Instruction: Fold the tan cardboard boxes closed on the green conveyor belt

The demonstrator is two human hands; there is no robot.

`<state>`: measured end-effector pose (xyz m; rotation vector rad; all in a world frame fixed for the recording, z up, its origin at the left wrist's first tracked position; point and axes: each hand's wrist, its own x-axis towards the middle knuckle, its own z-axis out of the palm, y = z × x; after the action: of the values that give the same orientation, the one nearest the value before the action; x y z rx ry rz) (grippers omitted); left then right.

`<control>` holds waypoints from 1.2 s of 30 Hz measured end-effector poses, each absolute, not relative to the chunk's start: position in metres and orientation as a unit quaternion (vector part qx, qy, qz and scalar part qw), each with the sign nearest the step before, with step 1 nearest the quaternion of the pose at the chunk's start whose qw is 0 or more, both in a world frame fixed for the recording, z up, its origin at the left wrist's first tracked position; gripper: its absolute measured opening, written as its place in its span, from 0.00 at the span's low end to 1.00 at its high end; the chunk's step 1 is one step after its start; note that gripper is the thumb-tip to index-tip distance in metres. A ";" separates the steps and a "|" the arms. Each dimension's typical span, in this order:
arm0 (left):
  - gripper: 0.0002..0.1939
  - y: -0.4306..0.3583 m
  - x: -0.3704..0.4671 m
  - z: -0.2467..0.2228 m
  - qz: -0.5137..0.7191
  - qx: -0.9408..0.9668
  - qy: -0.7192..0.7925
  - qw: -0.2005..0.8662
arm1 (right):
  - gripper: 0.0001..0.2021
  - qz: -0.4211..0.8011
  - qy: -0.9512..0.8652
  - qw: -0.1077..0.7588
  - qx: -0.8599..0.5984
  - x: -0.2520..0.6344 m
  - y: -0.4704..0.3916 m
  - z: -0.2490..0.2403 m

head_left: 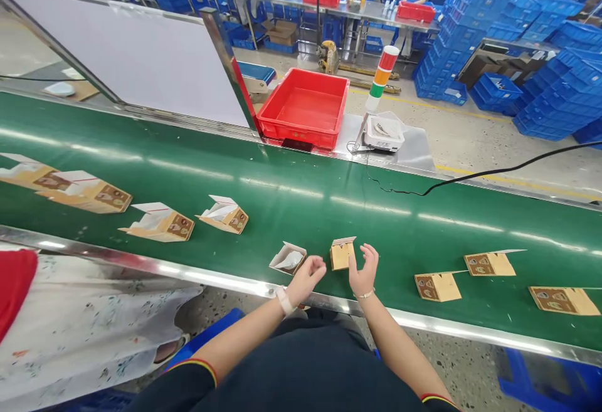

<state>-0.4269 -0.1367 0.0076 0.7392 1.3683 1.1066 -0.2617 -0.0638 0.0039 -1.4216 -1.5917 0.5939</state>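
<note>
My left hand (305, 279) is curled, its fingers together, just right of an open carton (281, 255) with a white packet (292, 259) inside. I see nothing in those fingers. Close to its fingertips stands a small tan carton (339, 255), its flap raised at the back. My right hand (364, 273) is on that carton's right side, with fingers spread and the thumb against or very near it; whether it touches, I cannot tell. Both cartons rest on the green conveyor belt (282, 211).
Several open-flapped cartons (181, 227) lie left on the belt; closed-bodied cartons (437, 287) with flaps extended lie right. Beyond it are a red tray (305, 108), a signal light (382, 76), a white scale (384, 133) and a black cable (493, 170). A person's red sleeve (14, 286) is at left.
</note>
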 end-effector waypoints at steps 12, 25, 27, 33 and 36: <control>0.14 -0.181 -0.520 0.017 0.417 0.427 0.735 0.323 | 0.24 0.191 -0.796 0.368 -0.441 -0.303 -0.104 -0.005; 0.13 -0.189 -0.529 0.011 0.399 0.438 0.723 0.354 | 0.21 -0.024 -0.781 0.177 -0.598 -0.194 -0.086 0.007; 0.13 -0.186 -0.529 0.012 0.403 0.440 0.722 0.351 | 0.17 -0.034 -0.787 0.170 -0.592 -0.190 -0.088 0.003; 0.13 -0.181 -0.525 0.014 0.398 0.449 0.712 0.365 | 0.18 -0.032 -0.781 0.161 -0.602 -0.186 -0.095 -0.004; 0.12 -0.177 -0.516 0.015 0.376 0.469 0.704 0.380 | 0.19 -0.029 -0.779 0.147 -0.609 -0.183 -0.094 -0.001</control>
<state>-0.5163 -0.1772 0.0151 1.1970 1.7967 0.9595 -0.1834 -0.0937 -0.0008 -1.7528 -2.2413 -0.0843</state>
